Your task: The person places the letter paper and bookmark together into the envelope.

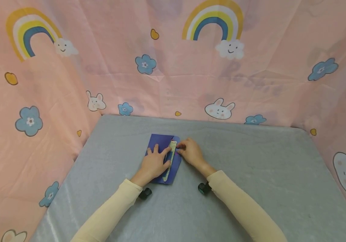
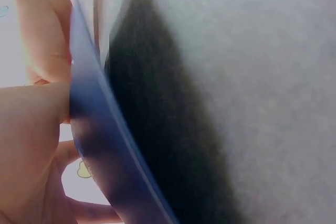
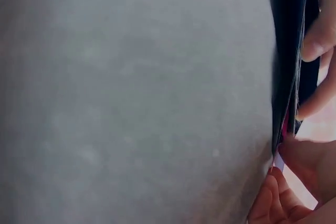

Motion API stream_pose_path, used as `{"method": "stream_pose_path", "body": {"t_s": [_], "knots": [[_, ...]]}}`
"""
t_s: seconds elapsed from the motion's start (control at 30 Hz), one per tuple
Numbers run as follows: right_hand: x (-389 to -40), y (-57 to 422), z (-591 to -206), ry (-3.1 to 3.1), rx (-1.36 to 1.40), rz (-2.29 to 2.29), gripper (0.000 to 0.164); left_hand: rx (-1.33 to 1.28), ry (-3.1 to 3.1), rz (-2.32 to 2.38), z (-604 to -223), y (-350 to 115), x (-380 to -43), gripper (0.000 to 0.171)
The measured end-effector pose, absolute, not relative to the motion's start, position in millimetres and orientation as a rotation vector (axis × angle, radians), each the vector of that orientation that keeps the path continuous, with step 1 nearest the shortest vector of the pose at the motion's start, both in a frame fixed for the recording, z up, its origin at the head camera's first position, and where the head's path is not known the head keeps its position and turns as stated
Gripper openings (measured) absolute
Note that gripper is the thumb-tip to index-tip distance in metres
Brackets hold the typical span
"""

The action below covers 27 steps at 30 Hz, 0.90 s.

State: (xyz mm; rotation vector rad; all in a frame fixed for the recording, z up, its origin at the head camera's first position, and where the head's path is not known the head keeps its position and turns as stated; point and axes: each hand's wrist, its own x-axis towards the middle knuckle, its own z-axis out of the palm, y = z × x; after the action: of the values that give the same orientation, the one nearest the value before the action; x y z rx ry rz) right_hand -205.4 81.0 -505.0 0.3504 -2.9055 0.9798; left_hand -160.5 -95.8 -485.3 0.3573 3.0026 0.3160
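Note:
A blue-purple envelope [image 1: 162, 139] lies on the grey table with its flap side toward the right. From its opening shows the pale patterned edge of a flat insert [image 1: 173, 145]. My left hand [image 1: 152, 165] rests spread on the envelope, its fingertips reaching to the insert's edge. At the right edge, my right hand [image 1: 193, 154] pinches the envelope's flap between thumb and fingers. In the left wrist view the envelope [image 2: 110, 124] appears edge-on, casting a dark shadow. The right wrist view has thumb and fingers around the envelope's edge, near a small pink spot [image 3: 285, 124].
The table [image 1: 267, 174] has a grey cloth-like cover. Behind it and along the sides hangs a pink curtain [image 1: 179, 90] with rainbows, flowers and rabbits. A small dark device sits under each wrist.

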Motion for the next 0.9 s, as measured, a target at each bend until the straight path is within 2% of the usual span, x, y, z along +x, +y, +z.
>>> {"method": "stream_pose_path", "body": {"t_s": [0.33, 0.67, 0.9], "knots": [[-213, 83, -498, -2.923, 0.409, 0.94, 0.009, 0.365, 3.003, 0.318, -487, -96, -162, 0.056], [-206, 82, -497, -3.0, 0.473, 0.904, 0.043, 0.355, 3.0, 0.297, -486, -95, -162, 0.055], [-202, 76, -497, -3.071, 0.415, 0.842, 0.057, 0.362, 3.001, 0.318, -487, -95, -162, 0.055]]}}
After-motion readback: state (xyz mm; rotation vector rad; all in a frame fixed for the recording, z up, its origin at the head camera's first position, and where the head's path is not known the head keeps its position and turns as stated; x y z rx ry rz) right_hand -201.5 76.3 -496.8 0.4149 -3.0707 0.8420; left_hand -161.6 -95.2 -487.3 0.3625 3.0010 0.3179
